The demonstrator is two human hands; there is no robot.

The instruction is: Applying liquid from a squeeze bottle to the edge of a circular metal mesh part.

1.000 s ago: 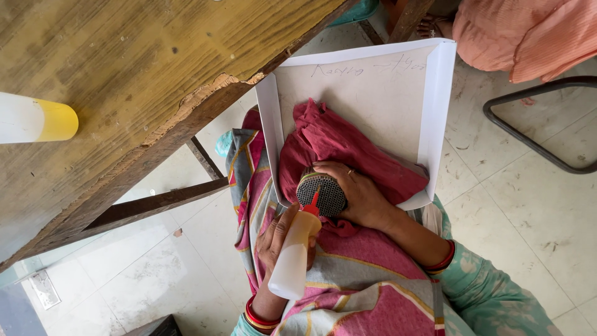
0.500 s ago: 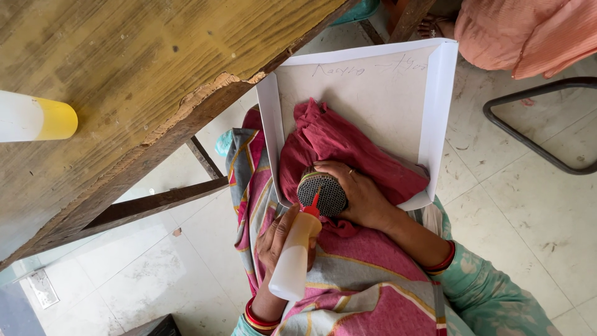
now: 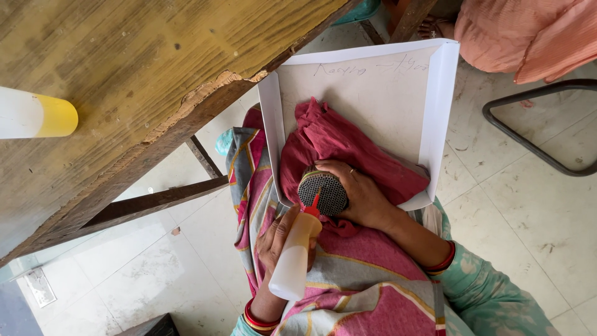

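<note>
My left hand [image 3: 281,231] grips a white squeeze bottle [image 3: 293,260] whose red nozzle [image 3: 314,205] touches the dark, dotted end face of a round bundle [image 3: 323,190]. My right hand [image 3: 362,194] wraps around that bundle from the right and holds it upright on a red cloth [image 3: 348,146]. The cloth lies in a white cardboard tray [image 3: 439,106] that rests on my lap, over pink and grey striped fabric [image 3: 367,261].
A worn wooden table [image 3: 124,74] fills the upper left, with a white and yellow cylinder [image 3: 37,115] lying on it. Another person in peach clothing [image 3: 528,34] sits at the top right. A black metal frame [image 3: 535,124] stands on the tiled floor at right.
</note>
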